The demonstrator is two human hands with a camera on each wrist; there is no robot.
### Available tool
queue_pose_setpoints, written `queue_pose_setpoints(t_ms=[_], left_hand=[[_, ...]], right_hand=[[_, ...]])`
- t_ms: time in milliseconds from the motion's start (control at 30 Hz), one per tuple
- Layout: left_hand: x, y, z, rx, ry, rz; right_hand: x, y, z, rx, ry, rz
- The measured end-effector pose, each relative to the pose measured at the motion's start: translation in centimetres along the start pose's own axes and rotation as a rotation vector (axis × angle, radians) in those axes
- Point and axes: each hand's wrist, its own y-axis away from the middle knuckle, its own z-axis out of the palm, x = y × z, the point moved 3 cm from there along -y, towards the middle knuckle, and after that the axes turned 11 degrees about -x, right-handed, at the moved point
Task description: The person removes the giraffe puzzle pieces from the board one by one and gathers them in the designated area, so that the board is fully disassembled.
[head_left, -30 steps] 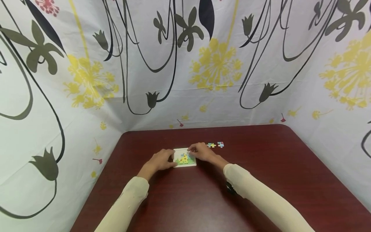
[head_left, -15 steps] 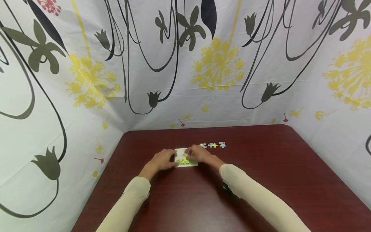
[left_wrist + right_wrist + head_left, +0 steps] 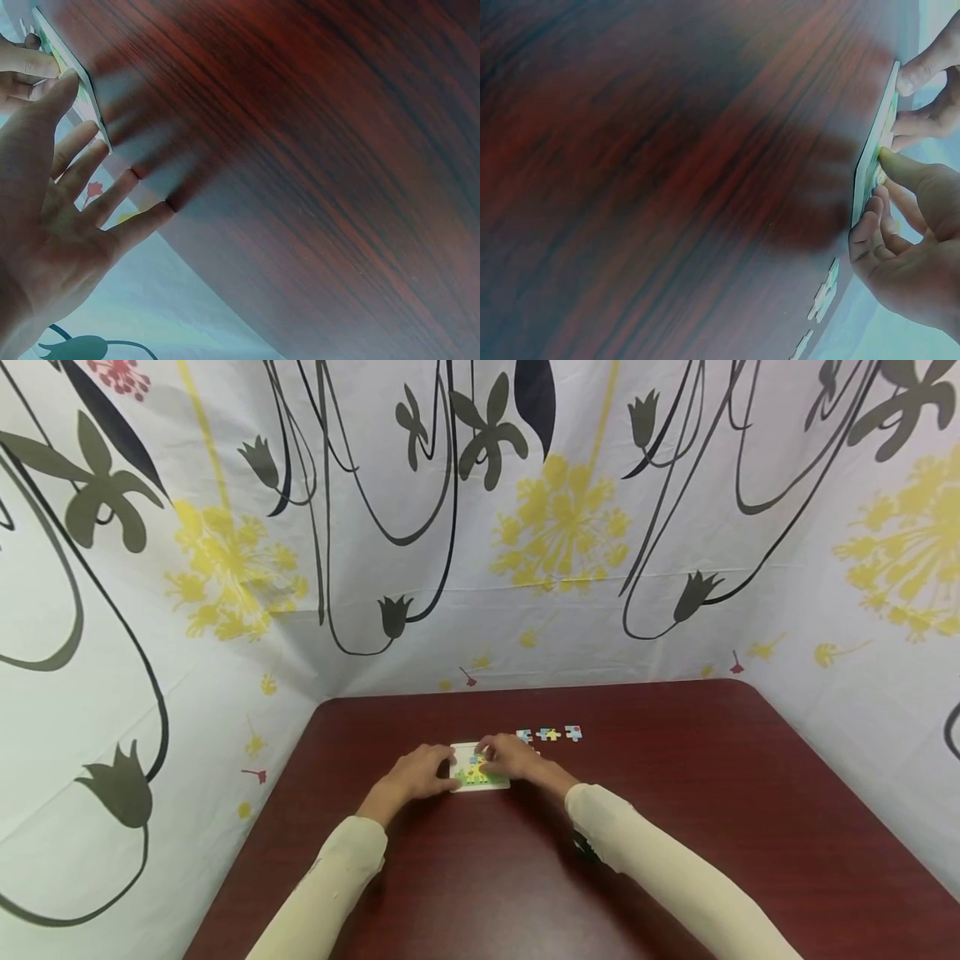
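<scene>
A white-rimmed jigsaw puzzle board lies on the table, with a yellow giraffe picture on green partly put together in it. My left hand holds the board at its left side, thumb at the near corner and index finger toward the far one. In the left wrist view its other fingers spread out straight. My right hand reaches over the board's right half, thumb and fingers pinched together low over the picture. The puzzle piece between them is mostly hidden by the fingers.
Loose puzzle pieces lie in a row on the dark red table, beyond and right of the board. A flower-printed cloth hangs behind the table and along its sides.
My right hand has shifted slightly left over the board, bringing the pinched piece toward the giraffe and uncovering another loose piece in the row. The left hand stays at the board's left side.
</scene>
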Motion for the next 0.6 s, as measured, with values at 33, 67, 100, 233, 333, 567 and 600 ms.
queue_pose_setpoints(t_ms=[33, 67, 100, 233, 333, 567, 600], left_hand=[[0.01, -0.01, -0.02, 0.000, 0.001, 0.002], [0.03, -0.02, -0.03, 0.000, 0.002, 0.004], [0.05, -0.03, -0.04, 0.000, 0.002, 0.006], [0.00, 0.15, 0.13, -0.005, -0.002, 0.008], [-0.01, 0.20, 0.14, -0.003, 0.002, 0.011], [0.08, 0.23, -0.08, -0.003, 0.007, 0.006], [0.11, 0.23, -0.12, -0.005, 0.007, 0.007]], right_hand=[[-0.05, 0.06, -0.03, 0.005, -0.003, 0.000], [-0.09, 0.10, -0.06, 0.013, -0.005, -0.001], [-0.12, 0.15, -0.09, 0.019, -0.006, -0.001], [-0.27, 0.30, -0.04, 0.046, -0.005, -0.001], [-0.39, 0.44, -0.12, 0.070, -0.007, -0.015], [-0.74, 0.73, -0.48, 0.095, -0.047, -0.069], [-0.78, 0.76, -0.53, 0.094, -0.048, -0.071]])
